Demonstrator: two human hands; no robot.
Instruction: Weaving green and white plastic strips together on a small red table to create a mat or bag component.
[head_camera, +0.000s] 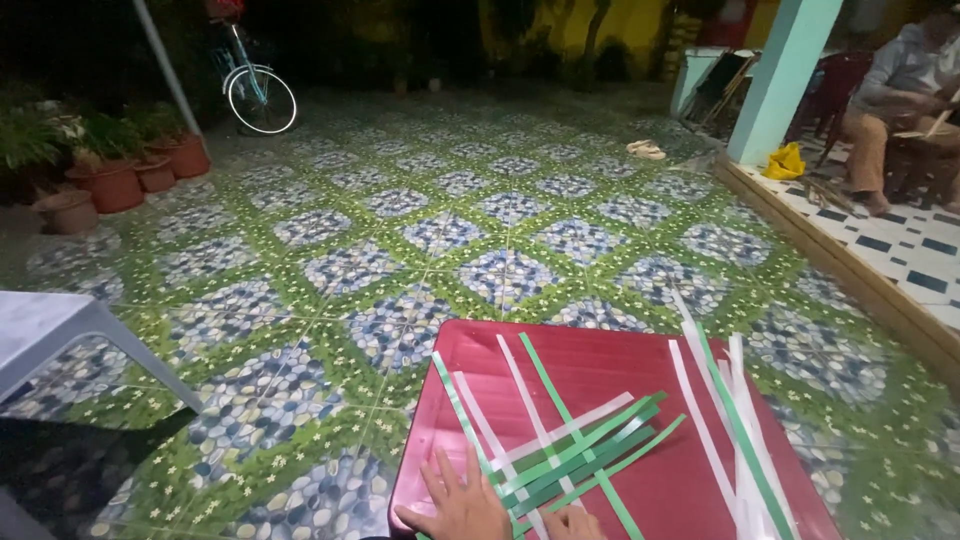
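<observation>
Looking down, we see our left hand (462, 503) spread flat, fingers splayed, pressing on the woven strips (575, 455) at the near edge of a red table (600, 365). Our right hand (572, 524) shows only in part at the bottom edge, touching the same strips — whether it grips or lies loose we cannot tell. The green and white strips cross each other in a loose weave on the tabletop, and a spare bundle (735, 430) lies apart toward the right side of the table.

Around us spreads a tiled floor (400, 230) patterned in green and blue. A grey stool (50, 330) stands at left, clay pots (120, 180) farther back, a bicycle (255, 90) behind them. At far right a person (900, 100) sits on a raised step beside a teal pillar (785, 75) — well apart from our table.
</observation>
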